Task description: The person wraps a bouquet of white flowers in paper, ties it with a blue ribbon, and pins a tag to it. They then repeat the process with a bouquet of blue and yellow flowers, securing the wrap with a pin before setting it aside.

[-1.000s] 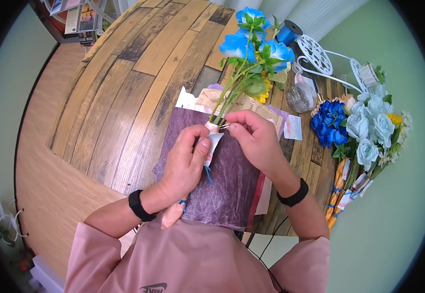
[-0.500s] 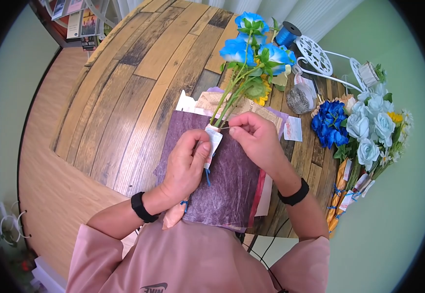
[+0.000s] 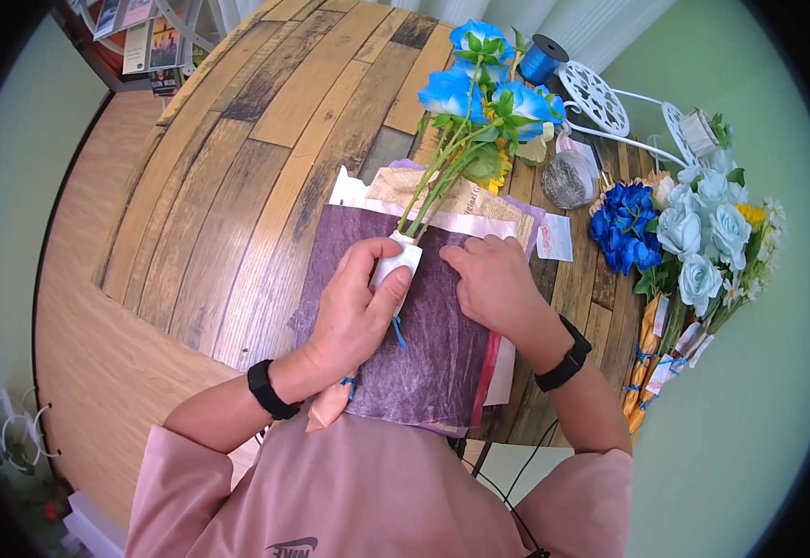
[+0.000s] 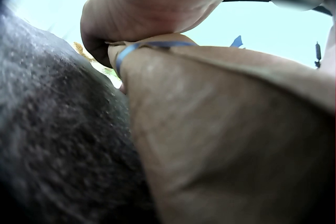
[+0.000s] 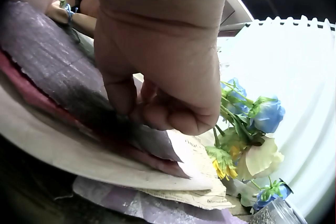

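My left hand grips the paper-wrapped stems of a bouquet, its thumb against a white card at the top of the wrapping. Blue-and-white artificial roses lead up from there on green stems. Below the hand comes the tan paper wrapping, tied with blue ribbon. Just right of the card, my right hand hovers low over dark purple wrapping paper. Its fingers are curled, and nothing shows between them.
Newsprint-patterned paper lies under the purple sheet. Toward the back right stand a blue ribbon spool, a clear container of pins and a white metal stand. Finished bouquets lie along the right edge of the wooden table.
Earlier the right hand pinched a thin wire-like piece beside the card. It has drawn back right and down, and that piece no longer shows. The card now lies flatter under the left thumb.
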`<state>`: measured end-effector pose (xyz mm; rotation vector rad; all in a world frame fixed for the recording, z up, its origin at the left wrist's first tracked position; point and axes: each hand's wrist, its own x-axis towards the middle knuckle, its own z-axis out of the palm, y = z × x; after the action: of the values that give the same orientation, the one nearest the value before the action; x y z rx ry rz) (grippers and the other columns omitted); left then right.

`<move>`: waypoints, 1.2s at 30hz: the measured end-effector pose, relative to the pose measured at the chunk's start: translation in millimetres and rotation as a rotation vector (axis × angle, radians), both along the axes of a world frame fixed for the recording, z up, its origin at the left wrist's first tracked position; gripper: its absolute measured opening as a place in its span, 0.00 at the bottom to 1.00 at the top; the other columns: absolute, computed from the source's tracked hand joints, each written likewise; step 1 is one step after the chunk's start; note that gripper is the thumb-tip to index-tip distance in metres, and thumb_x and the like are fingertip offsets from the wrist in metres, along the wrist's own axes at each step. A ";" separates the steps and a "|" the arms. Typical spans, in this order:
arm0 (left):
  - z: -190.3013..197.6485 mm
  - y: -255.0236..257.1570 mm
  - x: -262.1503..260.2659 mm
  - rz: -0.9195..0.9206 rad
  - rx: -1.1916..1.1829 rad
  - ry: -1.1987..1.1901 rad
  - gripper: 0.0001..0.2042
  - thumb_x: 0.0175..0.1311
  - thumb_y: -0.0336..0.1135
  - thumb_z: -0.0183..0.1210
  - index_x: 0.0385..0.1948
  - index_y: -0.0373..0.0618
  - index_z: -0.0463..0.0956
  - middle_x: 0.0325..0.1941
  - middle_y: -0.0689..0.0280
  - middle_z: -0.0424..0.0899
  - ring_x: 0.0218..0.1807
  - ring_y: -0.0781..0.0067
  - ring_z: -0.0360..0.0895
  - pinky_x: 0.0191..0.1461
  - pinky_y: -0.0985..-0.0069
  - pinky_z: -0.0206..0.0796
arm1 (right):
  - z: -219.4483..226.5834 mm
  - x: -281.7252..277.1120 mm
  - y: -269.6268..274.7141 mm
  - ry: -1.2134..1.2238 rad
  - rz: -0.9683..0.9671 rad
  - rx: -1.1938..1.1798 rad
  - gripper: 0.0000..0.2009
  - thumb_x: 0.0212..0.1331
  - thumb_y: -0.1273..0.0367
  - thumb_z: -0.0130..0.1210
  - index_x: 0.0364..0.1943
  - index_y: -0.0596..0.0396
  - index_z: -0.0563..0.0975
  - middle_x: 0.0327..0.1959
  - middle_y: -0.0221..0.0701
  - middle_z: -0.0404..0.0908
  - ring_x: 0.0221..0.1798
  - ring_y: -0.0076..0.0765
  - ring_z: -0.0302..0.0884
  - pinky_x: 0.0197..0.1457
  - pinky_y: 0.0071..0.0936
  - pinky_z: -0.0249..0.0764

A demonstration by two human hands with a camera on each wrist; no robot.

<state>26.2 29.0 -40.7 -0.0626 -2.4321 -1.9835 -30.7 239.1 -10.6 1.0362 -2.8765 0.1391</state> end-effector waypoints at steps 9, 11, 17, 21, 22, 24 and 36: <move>8.4 1.1 -0.7 0.002 -0.072 0.017 0.14 0.70 0.34 0.57 0.53 0.42 0.69 0.45 0.64 0.76 0.36 0.78 0.76 0.39 0.78 0.70 | 6.9 -13.7 -7.0 -0.983 -0.266 -1.015 0.10 0.62 0.76 0.52 0.45 0.59 0.81 0.34 0.28 0.81 0.35 0.21 0.76 0.40 0.22 0.73; 12.6 0.9 -0.3 -0.004 -0.069 -0.023 0.14 0.70 0.34 0.57 0.53 0.42 0.69 0.46 0.64 0.76 0.37 0.78 0.76 0.40 0.78 0.71 | 10.1 -15.2 -16.3 -0.929 -0.287 -1.172 0.10 0.65 0.75 0.50 0.45 0.62 0.81 0.36 0.25 0.80 0.37 0.15 0.74 0.41 0.17 0.73; 12.3 0.8 1.3 0.000 -0.102 0.013 0.16 0.70 0.33 0.56 0.56 0.41 0.68 0.52 0.61 0.75 0.41 0.76 0.78 0.42 0.77 0.72 | 5.0 -19.6 -28.8 -0.632 -0.172 -0.946 0.11 0.65 0.77 0.51 0.48 0.60 0.80 0.36 0.24 0.80 0.38 0.16 0.75 0.42 0.17 0.71; 16.0 2.2 2.4 0.011 -0.080 0.024 0.16 0.69 0.32 0.56 0.55 0.42 0.69 0.53 0.55 0.75 0.48 0.60 0.78 0.49 0.69 0.72 | 1.1 -23.1 -32.0 -0.430 -0.055 -0.827 0.10 0.64 0.77 0.52 0.46 0.59 0.81 0.37 0.25 0.81 0.36 0.16 0.75 0.42 0.16 0.71; 18.3 2.5 2.7 0.021 -0.051 0.009 0.15 0.67 0.33 0.56 0.54 0.44 0.69 0.53 0.51 0.75 0.52 0.46 0.77 0.53 0.61 0.70 | 3.4 -21.0 -35.3 -0.553 -0.151 -0.904 0.09 0.63 0.78 0.53 0.45 0.60 0.81 0.36 0.25 0.81 0.36 0.15 0.75 0.40 0.16 0.71; 21.2 2.5 3.1 0.017 -0.053 -0.001 0.15 0.67 0.33 0.56 0.54 0.44 0.69 0.53 0.51 0.75 0.52 0.45 0.77 0.53 0.61 0.70 | 7.2 -20.3 -37.6 -0.678 -0.249 -0.978 0.09 0.62 0.78 0.54 0.44 0.60 0.81 0.35 0.24 0.81 0.36 0.15 0.75 0.39 0.16 0.71; 22.7 0.9 4.2 -0.034 -0.105 0.000 0.17 0.68 0.29 0.57 0.58 0.41 0.69 0.56 0.58 0.73 0.52 0.66 0.79 0.49 0.73 0.77 | 11.3 -21.9 -40.5 -0.565 -0.261 -1.022 0.09 0.58 0.77 0.53 0.40 0.64 0.81 0.36 0.36 0.83 0.37 0.28 0.81 0.42 0.25 0.76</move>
<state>30.4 29.9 -18.0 -0.1045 -2.5507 -1.8661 -52.6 198.6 0.7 0.4301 -2.6135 1.8620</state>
